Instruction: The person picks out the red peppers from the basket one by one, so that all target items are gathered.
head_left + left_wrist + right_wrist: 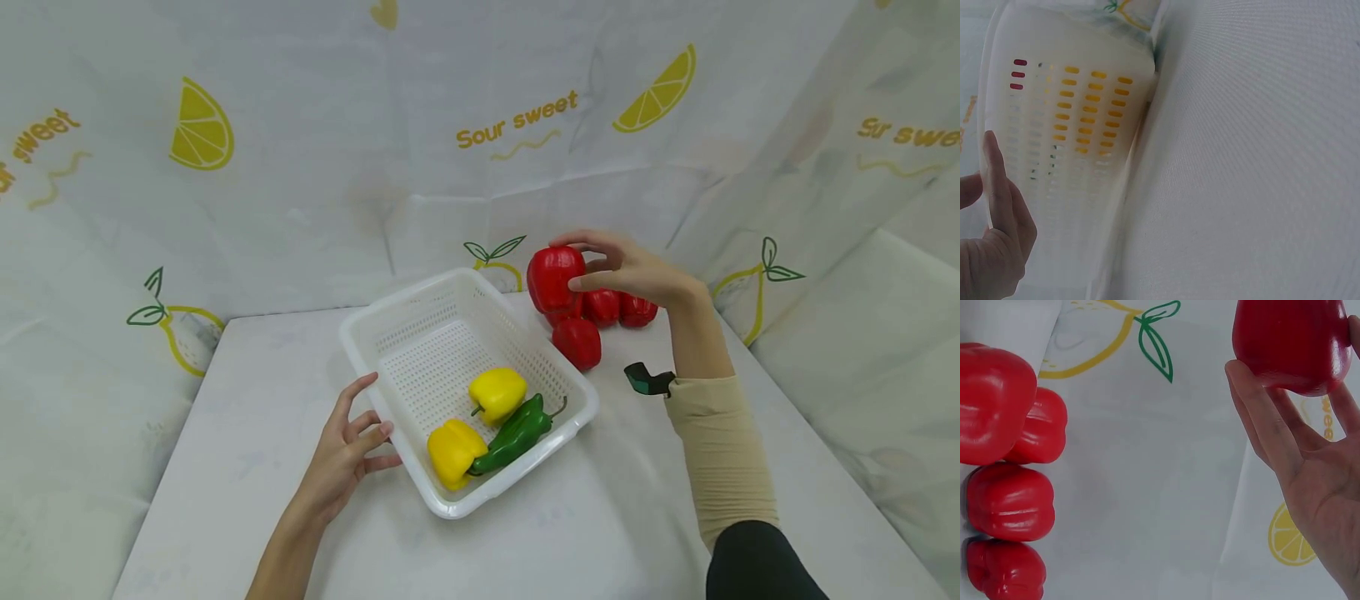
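Note:
My right hand (pixel 637 271) holds a glossy red bell pepper (pixel 555 275) raised at the back right. Its fingers and thumb grip the pepper's sides, as the right wrist view also shows. Below it, more red bell peppers (pixel 577 342) sit close together beside a white plastic basket (pixel 435 354). My left hand (pixel 341 454) grips the basket's left rim, with fingers on both sides of the edge in the left wrist view. Inside the basket lie two yellow bell peppers (pixel 498 393) and a long green pepper (pixel 517 435), grouped toward the near right corner.
A white table (pixel 247 467) carries everything. White sheeting (pixel 315 167) printed with lemons hangs behind it and at both sides. A dark strap end (pixel 647 379) sticks out from the right wrist beside the beige sleeve (pixel 720 450).

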`<state>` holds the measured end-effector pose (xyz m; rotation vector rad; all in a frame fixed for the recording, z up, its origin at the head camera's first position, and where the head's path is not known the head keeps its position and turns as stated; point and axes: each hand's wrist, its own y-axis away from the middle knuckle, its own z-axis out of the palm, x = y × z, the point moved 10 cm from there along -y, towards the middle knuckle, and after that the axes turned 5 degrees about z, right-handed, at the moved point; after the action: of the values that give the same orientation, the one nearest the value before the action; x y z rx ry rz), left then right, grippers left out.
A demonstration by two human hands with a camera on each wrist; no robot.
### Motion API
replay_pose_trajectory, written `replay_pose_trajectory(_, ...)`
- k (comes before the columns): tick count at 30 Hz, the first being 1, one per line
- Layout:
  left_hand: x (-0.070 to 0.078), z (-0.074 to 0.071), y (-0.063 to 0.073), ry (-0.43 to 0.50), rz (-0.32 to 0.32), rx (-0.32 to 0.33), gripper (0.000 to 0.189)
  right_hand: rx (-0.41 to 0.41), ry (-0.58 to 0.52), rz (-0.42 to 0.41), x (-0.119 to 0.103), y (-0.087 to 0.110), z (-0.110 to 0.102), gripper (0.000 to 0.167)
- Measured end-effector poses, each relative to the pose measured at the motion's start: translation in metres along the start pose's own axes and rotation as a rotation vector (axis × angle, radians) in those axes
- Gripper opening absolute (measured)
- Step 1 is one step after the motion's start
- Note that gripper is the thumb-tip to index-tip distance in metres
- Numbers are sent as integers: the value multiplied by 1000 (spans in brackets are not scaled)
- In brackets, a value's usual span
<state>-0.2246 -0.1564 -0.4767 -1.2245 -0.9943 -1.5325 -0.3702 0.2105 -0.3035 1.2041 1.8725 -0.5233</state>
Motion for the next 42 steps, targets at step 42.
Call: replay_pose_trajectory(42, 12, -18, -7, -60, -13, -35, 79, 83, -19, 148, 108, 59, -35, 65)
